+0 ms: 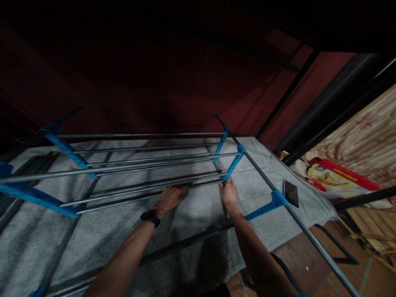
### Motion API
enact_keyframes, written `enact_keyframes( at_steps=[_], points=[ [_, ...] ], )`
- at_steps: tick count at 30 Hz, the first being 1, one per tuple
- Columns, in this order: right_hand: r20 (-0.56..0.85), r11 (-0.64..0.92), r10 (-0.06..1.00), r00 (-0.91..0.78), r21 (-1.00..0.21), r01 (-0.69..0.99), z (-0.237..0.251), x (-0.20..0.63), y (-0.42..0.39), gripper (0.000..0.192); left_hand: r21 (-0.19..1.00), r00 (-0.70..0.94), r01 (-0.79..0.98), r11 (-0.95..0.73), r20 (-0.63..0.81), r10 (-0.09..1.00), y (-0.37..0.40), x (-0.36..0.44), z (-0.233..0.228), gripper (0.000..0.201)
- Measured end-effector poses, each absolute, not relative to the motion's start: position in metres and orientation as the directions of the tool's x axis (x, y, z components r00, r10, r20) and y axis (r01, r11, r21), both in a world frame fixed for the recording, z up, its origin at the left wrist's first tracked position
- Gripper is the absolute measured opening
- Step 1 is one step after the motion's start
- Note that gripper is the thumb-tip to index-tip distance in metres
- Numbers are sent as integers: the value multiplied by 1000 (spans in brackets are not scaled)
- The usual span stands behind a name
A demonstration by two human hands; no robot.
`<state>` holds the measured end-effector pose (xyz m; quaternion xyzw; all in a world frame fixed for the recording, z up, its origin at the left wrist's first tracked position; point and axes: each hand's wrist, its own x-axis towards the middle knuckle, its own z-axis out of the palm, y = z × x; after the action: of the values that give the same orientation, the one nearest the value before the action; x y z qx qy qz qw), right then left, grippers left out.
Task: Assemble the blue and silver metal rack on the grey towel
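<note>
A rack frame of thin grey metal tubes (139,157) and blue plastic brackets lies across a grey blanket. My left hand (170,199), with a dark band on its wrist, is closed around the lowest front tube (123,201); its fingertips are partly hidden. To its right, my right hand (229,193) grips the lower end of a blue bracket (232,167), where that tube meets it. A longer, thicker pole (262,177) runs through the right-hand brackets. Another blue bracket (280,198) on this pole extends behind my right forearm.
The grey blanket (192,222) covers the surface under the frame. A phone (291,194) lies near its right edge. Beyond are a red and yellow package (340,175) and a wooden slatted piece (368,227). A dark red wall or curtain (139,82) stands behind. More dark tubes (27,177) lie at left.
</note>
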<state>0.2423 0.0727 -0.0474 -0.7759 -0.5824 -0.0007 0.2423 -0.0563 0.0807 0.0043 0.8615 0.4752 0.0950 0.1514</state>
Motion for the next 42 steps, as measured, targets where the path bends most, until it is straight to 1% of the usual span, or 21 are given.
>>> enact_keyframes(
  at_steps=[5,13,19,25,28,32,37,42],
  points=[
    [253,-226,912,323,-346,911,-47,241,75,42,351,520,799,-489,4,854,82,-56,6,41],
    [227,-230,919,323,-355,906,-44,239,73,43,335,526,803,-492,-10,851,82,-56,2,42],
    [173,-274,922,347,-346,898,-42,236,72,41,344,533,794,-502,4,846,82,-55,4,43],
    [174,-283,918,356,-341,897,-41,234,72,38,331,526,808,-488,-29,850,84,-55,1,44],
    [182,-295,913,366,-327,898,-39,232,71,38,306,525,815,-492,-31,850,85,-55,-3,43],
    [185,-302,911,368,-307,902,-34,229,68,36,273,523,821,-502,-4,853,81,-55,-3,42],
    [172,-306,916,362,-284,909,-25,230,61,34,267,524,806,-528,93,847,62,-61,6,45],
    [133,-329,924,358,-198,923,-27,233,61,33,224,370,893,-391,130,920,45,-90,9,41]
  ],
)
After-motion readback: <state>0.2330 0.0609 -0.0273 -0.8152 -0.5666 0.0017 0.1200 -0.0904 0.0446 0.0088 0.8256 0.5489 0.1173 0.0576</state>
